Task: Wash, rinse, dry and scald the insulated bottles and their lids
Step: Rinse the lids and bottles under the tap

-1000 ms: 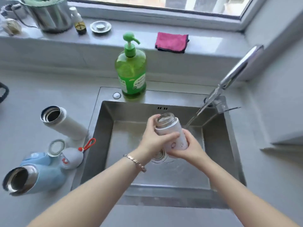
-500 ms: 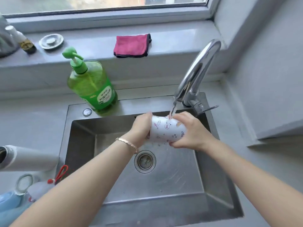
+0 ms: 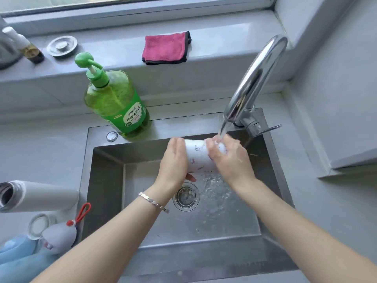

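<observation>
Under tap [image 3: 255, 78] spout, 12 o'clock of sink [image 3: 106, 190]: small printed bottle [image 3: 196, 158] now lying horizontal in running stream, no longer upright clear of it. Grip: left hand [image 3: 174, 160] cupped round 9 o'clock end, right hand [image 3: 230, 158] curled round 3 o'clock end. Judged: rinsing begun. Waiting at 8 o'clock: tall white bottle [image 3: 40, 196], blue bottle [image 3: 18, 262].

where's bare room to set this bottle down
For the patterned bottle, bare: the counter right of the sink; the sill between the metal disc and pink cloth. Crowded: left of the sink, where the white bottle, grey lid and blue bottle lie.
</observation>
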Motion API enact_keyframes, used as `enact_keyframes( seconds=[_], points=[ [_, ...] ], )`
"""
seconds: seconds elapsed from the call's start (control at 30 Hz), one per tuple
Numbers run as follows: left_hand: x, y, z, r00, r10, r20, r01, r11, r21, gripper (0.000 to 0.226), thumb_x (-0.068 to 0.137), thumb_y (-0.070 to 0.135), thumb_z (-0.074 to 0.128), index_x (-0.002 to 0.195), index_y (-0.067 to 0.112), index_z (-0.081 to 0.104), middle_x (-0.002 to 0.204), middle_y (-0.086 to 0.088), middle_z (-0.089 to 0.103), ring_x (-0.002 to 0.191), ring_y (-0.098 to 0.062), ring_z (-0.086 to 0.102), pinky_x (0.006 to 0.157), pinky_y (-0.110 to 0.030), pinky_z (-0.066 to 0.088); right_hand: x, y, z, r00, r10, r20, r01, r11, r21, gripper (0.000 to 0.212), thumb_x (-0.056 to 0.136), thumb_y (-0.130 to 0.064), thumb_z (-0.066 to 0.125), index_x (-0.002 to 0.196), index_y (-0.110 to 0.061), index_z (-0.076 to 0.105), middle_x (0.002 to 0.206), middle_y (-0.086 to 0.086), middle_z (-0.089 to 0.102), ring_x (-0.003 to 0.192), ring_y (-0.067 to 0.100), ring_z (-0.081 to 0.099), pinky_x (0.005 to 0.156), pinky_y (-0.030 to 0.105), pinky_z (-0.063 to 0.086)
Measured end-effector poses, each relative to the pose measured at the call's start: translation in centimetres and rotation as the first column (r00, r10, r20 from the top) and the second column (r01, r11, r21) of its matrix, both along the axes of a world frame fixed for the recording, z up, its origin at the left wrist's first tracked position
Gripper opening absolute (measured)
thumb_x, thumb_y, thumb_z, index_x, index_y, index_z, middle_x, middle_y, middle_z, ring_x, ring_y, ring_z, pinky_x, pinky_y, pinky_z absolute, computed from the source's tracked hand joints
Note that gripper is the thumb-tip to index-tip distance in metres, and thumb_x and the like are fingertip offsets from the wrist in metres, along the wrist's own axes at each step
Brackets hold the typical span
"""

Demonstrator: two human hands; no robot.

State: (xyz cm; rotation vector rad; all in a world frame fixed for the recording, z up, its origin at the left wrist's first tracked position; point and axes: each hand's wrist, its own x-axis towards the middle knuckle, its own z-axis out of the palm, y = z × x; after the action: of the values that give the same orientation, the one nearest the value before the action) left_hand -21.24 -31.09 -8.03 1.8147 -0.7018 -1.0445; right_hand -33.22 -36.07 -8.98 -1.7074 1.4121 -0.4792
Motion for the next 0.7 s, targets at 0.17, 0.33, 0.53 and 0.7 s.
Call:
enact_keyframes(
  seconds=[0.17,0.33,0.53,0.7],
  points=[
    [0.0,2.1,-0.5,0.986,-0.039,0.160,0.050,0.996,-0.068,0.022,0.100,0.030,0.033,0.094,0.022,0.053,0.083,0.005,0.061,0.069,-0.008,0.063,0.060,-0.029,0.055,4.2,1.4,0.6,0.928,0.203,-0.312,-0.286,0.925,-0.251,0.064,0.085,-0.047,0.011,0.099,-0.018,0.067,0.100,0.003,0.068,0.099,0.024,0.059,0.080,0.034,0.039],
    [1.6,1.5,0.5,0.997,-0.034,0.071,0.036,0.999,-0.034,0.021,0.099,0.030,0.034,0.089,0.029,0.052,0.090,-0.002,0.056,0.079,-0.027,0.062,0.044,-0.034,0.054,-0.4,-0.6,-0.6,0.921,0.374,-0.110,-0.374,0.927,0.028,0.076,0.067,-0.075,0.019,0.109,-0.026,0.059,0.106,-0.001,0.064,0.101,0.021,0.057,0.083,0.036,0.044],
    [-1.9,-1.0,2.1,0.886,-0.374,0.273,0.383,0.924,0.023,0.026,0.087,0.044,0.056,0.106,0.026,0.055,0.098,0.010,0.060,0.090,-0.010,0.059,0.073,-0.030,0.052,-4.0,0.6,-0.8,0.957,0.284,0.065,-0.286,0.958,0.014,0.083,0.051,-0.040,0.086,0.121,-0.037,0.041,0.105,-0.022,0.056,0.098,0.006,0.057,0.081,0.026,0.047],
    [-4.0,-1.7,2.0,0.933,-0.359,-0.015,0.356,0.929,-0.102,0.036,0.086,0.035,0.064,0.117,0.027,0.048,0.102,0.017,0.061,0.089,0.010,0.058,0.074,-0.009,0.045,-4.5,0.8,-0.8,0.906,-0.045,0.421,-0.006,0.993,0.119,0.079,0.053,-0.010,0.090,0.116,-0.032,0.048,0.097,-0.015,0.065,0.084,-0.004,0.063,0.066,0.013,0.050]
  ],
)
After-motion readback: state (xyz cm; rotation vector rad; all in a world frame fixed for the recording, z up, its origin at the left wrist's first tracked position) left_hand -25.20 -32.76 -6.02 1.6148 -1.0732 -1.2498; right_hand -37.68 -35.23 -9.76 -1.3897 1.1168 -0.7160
